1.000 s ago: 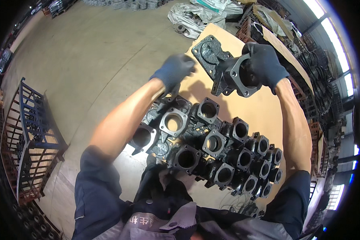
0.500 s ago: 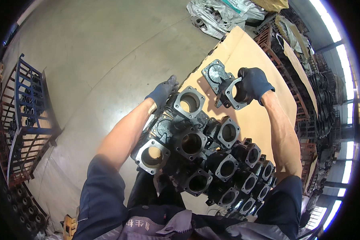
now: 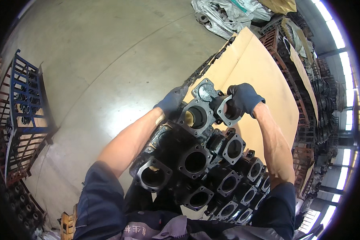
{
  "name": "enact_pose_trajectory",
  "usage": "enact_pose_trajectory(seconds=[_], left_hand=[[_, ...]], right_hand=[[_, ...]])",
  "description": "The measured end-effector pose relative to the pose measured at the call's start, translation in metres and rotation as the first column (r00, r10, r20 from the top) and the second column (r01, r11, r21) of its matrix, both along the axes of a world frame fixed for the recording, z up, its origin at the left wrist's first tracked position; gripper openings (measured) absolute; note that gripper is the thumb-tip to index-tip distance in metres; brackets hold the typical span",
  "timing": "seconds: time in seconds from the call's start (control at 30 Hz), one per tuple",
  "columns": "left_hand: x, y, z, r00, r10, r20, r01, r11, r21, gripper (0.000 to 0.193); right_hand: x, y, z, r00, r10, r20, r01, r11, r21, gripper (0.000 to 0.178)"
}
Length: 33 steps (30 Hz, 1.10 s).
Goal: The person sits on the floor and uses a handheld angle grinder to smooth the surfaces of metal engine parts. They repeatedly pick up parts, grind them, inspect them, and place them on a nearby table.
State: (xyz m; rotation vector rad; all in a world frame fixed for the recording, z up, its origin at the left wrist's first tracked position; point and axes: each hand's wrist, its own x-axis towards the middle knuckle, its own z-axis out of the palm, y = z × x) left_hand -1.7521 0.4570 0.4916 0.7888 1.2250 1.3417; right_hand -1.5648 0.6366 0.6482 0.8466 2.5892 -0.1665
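Note:
Both my hands wear dark work gloves. My right hand (image 3: pixel 246 98) is closed on the rim of a black flanged metal casting (image 3: pixel 230 114), a valve-body-like piece with a round bore and a square end plate. This piece is now right beside another casting (image 3: pixel 196 117) with a wider bore, at the far end of the stacked group. My left hand (image 3: pixel 173 101) is closed against the outer left side of that wider casting; its fingers are partly hidden. Nearer my body, several similar castings (image 3: pixel 195 161) stand in rows with their bores facing up.
Tan board (image 3: pixel 264 76) lies under the castings and extends to the far right. A blue metal rack (image 3: pixel 28 96) stands at the left on the grey floor. White sacks (image 3: pixel 228 18) with metal parts lie at the far end. Brown crates (image 3: pixel 275 44) line the right side.
My right hand has brought its casting down and left, from above the board to beside the wider-bored casting. My left hand has shifted slightly right and nearer. The view has moved a little.

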Motion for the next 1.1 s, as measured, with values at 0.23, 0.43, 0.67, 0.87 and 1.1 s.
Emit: enact_pose_trajectory(seconds=[0.23, 0.43, 0.67, 0.87, 1.1], left_hand=[[-0.002, 0.002, -0.004, 0.991, -0.042, 0.127, 0.064, 0.982, -0.177, 0.037], [-0.012, 0.006, -0.039, 0.802, -0.130, -0.582, 0.218, 0.973, 0.082, 0.047], [-0.022, 0.021, -0.040, 0.875, -0.221, -0.430, 0.265, 0.963, 0.044, 0.032], [-0.032, 0.050, -0.075, 0.350, 0.139, -0.926, 0.539, 0.779, 0.321, 0.040], [-0.006, 0.027, -0.070, 0.676, 0.058, -0.734, 0.207, 0.942, 0.266, 0.026]], right_hand=[[-0.006, 0.007, -0.013, 0.996, -0.089, -0.013, 0.088, 0.995, -0.042, 0.029], [0.003, -0.006, -0.016, 0.962, -0.215, -0.167, 0.212, 0.977, -0.033, 0.050], [0.036, -0.037, -0.029, 0.617, -0.744, -0.258, 0.636, 0.664, -0.393, 0.060], [0.056, -0.011, -0.070, 0.587, -0.775, -0.233, 0.689, 0.630, -0.359, 0.041], [0.040, -0.023, -0.055, 0.233, -0.947, -0.220, 0.741, 0.320, -0.591, 0.025]])
